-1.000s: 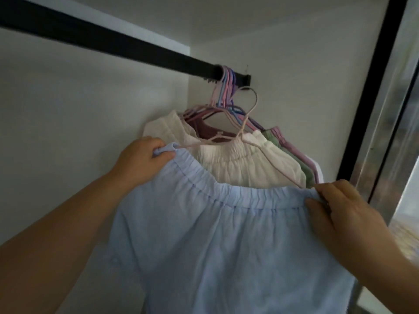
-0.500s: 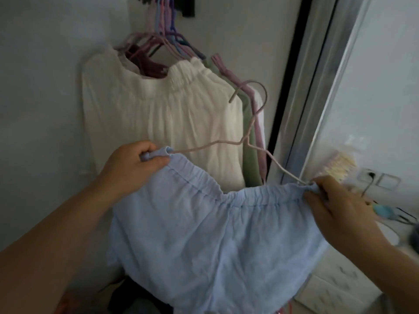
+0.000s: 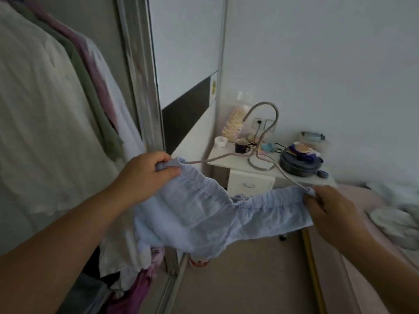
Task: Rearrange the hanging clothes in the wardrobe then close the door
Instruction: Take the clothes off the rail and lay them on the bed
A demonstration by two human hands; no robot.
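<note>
While stretched between both hands, pale blue crinkled-cotton garment with an elastic gathered waistband held out in front of the open wardrobe, sagging in the middle, lower cloth hanging toward 6 o'clock. Left hand at 9 o'clock of the garment, grip closed, fingers and thumb curled round the bunched left end of the waistband. Right hand at 3 o'clock, grip closed too, pinching the right end of the waistband together with the end of the thin pale pink wire hanger. Hanger threaded inside the waistband, its shoulders rising to a neck and hook at 12 o'clock, hook free in the air, on no rail. At 9 to 11 o'clock, hanging clothes inside the wardrobe: cream white crinkled garment nearest, then sage green garment, mauve pink garment and white garment packed side by side. Silver-framed sliding wardrobe door just beside them at 11 o'clock, not shut. Past the hanger, at 1 o'clock, white bedside tabletop with a drawer, carrying a dark blue mug, a small white round tub, a cream bristled hairbrush and a dark grey round lidded pot. At 3 to 4 o'clock, bed with pale pink sheet and crumpled white cloth lying on it.
</note>
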